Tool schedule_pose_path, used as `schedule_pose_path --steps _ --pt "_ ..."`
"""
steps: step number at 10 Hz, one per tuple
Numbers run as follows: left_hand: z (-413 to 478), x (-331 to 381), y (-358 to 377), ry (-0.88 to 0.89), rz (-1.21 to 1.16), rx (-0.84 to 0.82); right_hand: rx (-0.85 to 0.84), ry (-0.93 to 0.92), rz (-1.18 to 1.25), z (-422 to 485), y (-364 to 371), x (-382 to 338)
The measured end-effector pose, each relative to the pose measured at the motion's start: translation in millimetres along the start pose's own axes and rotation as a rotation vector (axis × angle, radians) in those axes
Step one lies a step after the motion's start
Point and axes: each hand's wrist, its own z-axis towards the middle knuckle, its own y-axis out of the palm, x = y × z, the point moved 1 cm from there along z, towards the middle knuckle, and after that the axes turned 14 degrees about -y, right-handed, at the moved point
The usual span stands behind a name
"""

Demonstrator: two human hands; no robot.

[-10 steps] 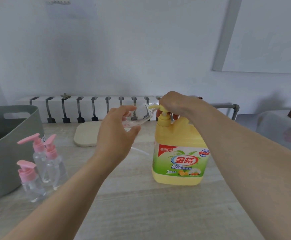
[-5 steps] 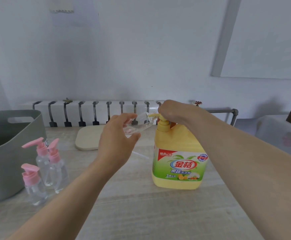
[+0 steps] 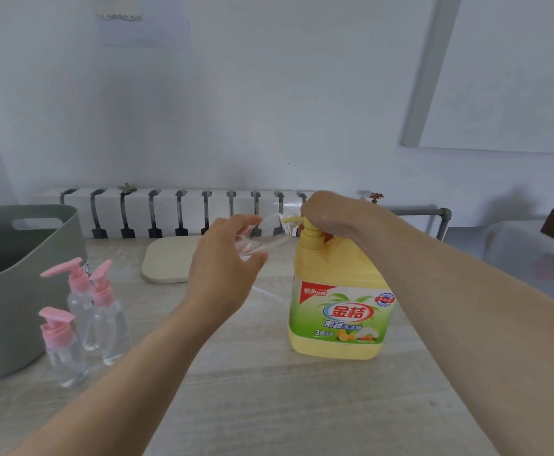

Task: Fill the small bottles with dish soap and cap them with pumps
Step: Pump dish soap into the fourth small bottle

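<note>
A big yellow dish soap jug (image 3: 340, 311) with a pump head stands on the table right of centre. My right hand (image 3: 331, 213) rests on top of its pump, fingers curled over the head. My left hand (image 3: 226, 261) holds a small clear uncapped bottle (image 3: 269, 233), tilted with its mouth at the pump's yellow spout (image 3: 291, 220). Three small clear bottles with pink pump caps (image 3: 81, 311) stand upright at the left.
A grey plastic tub (image 3: 22, 291) stands at the far left beside the capped bottles. A pale oval board (image 3: 167, 261) lies behind my left hand. A thin clear pump tube (image 3: 265, 292) lies on the table by the jug. A radiator (image 3: 170, 212) runs along the wall.
The view has tilted slightly, so everything sits a little lower in the frame. Both hands stay at the pump spout, with the small bottle still held against it.
</note>
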Motion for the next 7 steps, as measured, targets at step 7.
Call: schedule_pose_path --steps 7 --pt "-1 10 -8 0.020 -0.044 0.057 0.079 -0.022 0.340 -8 -22 10"
